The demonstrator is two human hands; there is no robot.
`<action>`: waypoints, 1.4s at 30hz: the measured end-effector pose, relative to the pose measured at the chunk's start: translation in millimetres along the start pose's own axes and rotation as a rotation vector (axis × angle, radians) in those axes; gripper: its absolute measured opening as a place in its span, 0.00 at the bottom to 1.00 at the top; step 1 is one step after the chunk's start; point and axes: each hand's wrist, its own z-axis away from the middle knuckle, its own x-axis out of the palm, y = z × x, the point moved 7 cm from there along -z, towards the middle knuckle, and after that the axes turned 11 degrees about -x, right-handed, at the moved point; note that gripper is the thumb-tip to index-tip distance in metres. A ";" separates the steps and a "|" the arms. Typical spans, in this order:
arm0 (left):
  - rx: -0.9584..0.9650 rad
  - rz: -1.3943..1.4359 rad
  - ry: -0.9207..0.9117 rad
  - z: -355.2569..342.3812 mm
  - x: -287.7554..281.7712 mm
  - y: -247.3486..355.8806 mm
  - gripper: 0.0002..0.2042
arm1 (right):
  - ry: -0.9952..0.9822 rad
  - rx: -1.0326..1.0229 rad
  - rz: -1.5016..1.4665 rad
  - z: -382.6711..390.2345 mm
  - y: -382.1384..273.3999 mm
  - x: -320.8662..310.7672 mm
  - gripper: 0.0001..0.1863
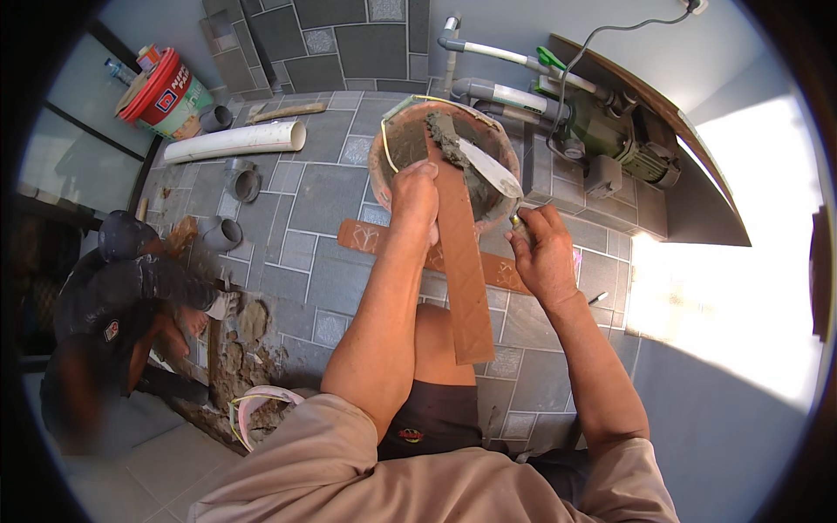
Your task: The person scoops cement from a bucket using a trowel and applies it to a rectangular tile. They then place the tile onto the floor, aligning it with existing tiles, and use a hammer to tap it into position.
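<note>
My left hand (413, 196) is closed on the edge of a long brown tile strip (466, 296), whose far end reaches over a mortar bucket (378, 179). Grey wet mortar (447, 141) lies on that far end. My right hand (547, 257) grips a trowel by its handle, and the pale trowel blade (493, 171) points at the mortar, its tip at or close to it. Beneath the held strip, a second brown strip (503, 272) with whitish marks lies crosswise on the floor; its middle is partly hidden. The bucket's thin handle rests along its rim.
A co-worker (113, 288) crouches at left beside broken, rubble-strewn floor (248, 366). Nearby are a white pipe (235, 142), grey pipe fittings (221, 234) and a red-topped paint bucket (167, 98). A green pump (610, 131) with pipes stands at far right. Another pail (261, 397) sits near my left elbow.
</note>
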 end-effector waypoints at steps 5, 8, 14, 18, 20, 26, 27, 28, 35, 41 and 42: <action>0.035 -0.008 0.064 -14.6 -14.7 -6.2 0.13 | 0.065 -0.131 0.093 6.6 -8.2 5.0 0.15; 0.008 0.118 -0.016 -6.9 -3.9 -4.9 0.14 | 0.011 -0.140 0.202 6.5 -8.1 0.1 0.15; 0.038 0.066 0.112 -15.7 -16.1 -0.3 0.14 | -0.038 -0.098 0.282 -5.6 -11.1 -14.4 0.16; 0.042 0.119 0.098 -11.1 -15.3 6.6 0.14 | -0.033 -0.093 0.304 -3.2 -7.3 -21.4 0.15; 0.050 0.133 0.065 -2.8 -10.7 12.2 0.14 | -0.036 -0.082 0.297 0.0 -2.1 -25.0 0.15; 0.039 0.080 0.119 -15.4 -19.7 2.9 0.15 | -0.082 0.514 -0.808 21.9 11.2 22.8 0.15; 0.023 0.077 0.114 -17.3 -16.0 0.0 0.15 | -0.063 0.483 -0.853 26.3 10.4 28.7 0.14; 0.013 0.076 0.117 -16.9 -15.2 -0.2 0.15 | -0.047 0.489 -0.862 29.0 6.3 34.6 0.14; -0.080 0.273 0.035 -17.2 -9.0 -4.3 0.17 | 0.051 0.174 -0.500 45.9 -5.6 54.5 0.16; -0.083 0.294 0.038 -0.8 0.5 4.2 0.17 | 0.059 0.120 -0.364 61.0 -20.7 52.3 0.15; -0.078 0.297 0.039 0.1 0.9 6.1 0.17 | 0.061 0.086 -0.331 60.2 -24.5 47.4 0.16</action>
